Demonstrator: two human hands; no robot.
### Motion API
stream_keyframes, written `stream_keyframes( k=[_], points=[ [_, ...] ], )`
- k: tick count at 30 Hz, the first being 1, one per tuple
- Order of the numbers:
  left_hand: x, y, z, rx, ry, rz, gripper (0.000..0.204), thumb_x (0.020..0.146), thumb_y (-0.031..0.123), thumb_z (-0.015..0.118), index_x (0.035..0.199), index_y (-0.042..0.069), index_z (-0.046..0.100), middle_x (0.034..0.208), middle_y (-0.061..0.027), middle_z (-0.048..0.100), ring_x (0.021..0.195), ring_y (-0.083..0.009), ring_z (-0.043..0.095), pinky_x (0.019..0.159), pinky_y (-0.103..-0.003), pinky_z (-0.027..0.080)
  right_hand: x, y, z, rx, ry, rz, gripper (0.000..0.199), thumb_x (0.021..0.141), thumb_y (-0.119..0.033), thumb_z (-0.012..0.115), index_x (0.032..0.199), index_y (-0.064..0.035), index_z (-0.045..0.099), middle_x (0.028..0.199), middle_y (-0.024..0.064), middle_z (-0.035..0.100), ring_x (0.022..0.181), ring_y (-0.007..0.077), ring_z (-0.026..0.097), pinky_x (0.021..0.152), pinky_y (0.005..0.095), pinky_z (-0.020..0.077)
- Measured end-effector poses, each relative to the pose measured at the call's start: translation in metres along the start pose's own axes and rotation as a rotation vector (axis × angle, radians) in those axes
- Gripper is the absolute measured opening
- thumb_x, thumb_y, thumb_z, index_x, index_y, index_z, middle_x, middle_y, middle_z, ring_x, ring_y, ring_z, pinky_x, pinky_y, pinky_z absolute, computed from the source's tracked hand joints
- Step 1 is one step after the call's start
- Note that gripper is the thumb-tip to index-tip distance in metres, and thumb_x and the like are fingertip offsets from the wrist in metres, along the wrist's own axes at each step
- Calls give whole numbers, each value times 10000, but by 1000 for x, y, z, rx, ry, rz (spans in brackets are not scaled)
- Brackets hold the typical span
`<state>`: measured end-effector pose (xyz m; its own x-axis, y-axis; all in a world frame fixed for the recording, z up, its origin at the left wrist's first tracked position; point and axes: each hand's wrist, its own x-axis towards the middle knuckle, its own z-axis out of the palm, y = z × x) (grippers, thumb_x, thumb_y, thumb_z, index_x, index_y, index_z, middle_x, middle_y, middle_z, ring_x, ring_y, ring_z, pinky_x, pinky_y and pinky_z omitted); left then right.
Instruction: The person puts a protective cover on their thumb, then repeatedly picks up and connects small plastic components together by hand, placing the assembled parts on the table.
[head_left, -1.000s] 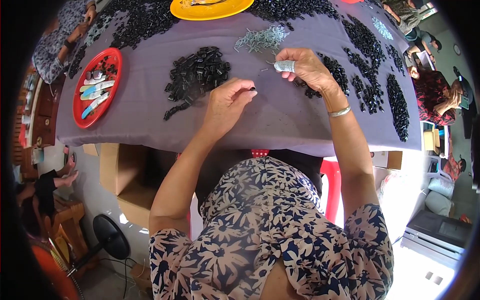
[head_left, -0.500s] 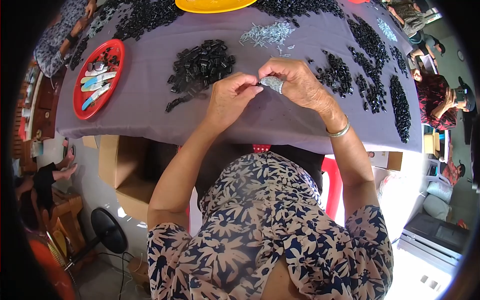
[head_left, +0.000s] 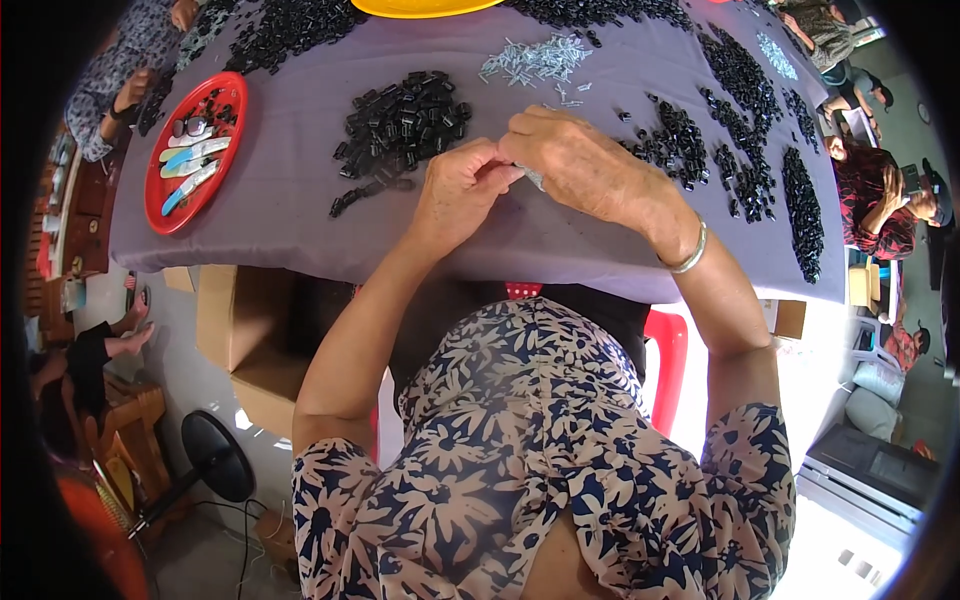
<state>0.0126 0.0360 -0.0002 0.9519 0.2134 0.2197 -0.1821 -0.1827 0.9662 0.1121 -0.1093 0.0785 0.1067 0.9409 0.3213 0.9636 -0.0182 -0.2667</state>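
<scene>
My left hand (head_left: 462, 195) is closed in a pinch above the cloth, fingertips meeting those of my right hand. A small black plastic piece sits at that pinch, mostly hidden by the fingers. My right hand (head_left: 575, 160) is curled over from the right, back of the hand up. Beneath it peeks a silvery grey, rough-looking thing (head_left: 531, 177); whether it is held or wraps the thumb, I cannot tell. Just beyond my left hand lies a heap of black plastic pieces (head_left: 405, 125). Small silvery metal pins (head_left: 535, 62) are piled beyond my right hand.
On the grey cloth (head_left: 280, 215), a red oval tray (head_left: 240, 125) with blue-and-silver tools stands left. A yellow dish (head_left: 425, 8) is at the far edge. More black pieces (head_left: 803, 215) lie right. Another person's hand (head_left: 133, 88) is at the far left; other people are at right.
My right hand has turned over and rolled forward, covering most of the silvery grey thing. My right elbow has swung outward. The left hand keeps its pinch nearly in place.
</scene>
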Motion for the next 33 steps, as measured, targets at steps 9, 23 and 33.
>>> stream_keyframes(
  k=[9,23,33],
  points=[
    [1,-4,-4,-136,-26,-22,103,883,67,679,953,-6,662,825,-21,643,712,-69,583,658,-232,496,-2,4,-17,328,-46,280,354,735,169,519,1023,-13,615,954,147,667,873,314,662,763,370,521],
    [0,5,-3,-140,-13,-53,71,895,50,656,943,0,641,787,7,619,714,-61,571,653,-219,476,-13,2,15,336,257,278,171,791,90,621,930,-9,611,803,99,647,691,216,626,626,320,500],
    [1,5,-5,-102,-34,-91,83,898,47,638,960,-9,641,814,-5,629,733,-64,581,665,-220,479,-12,-2,24,342,347,306,129,792,29,674,902,-13,620,756,103,632,651,225,612,602,328,492]
  ],
)
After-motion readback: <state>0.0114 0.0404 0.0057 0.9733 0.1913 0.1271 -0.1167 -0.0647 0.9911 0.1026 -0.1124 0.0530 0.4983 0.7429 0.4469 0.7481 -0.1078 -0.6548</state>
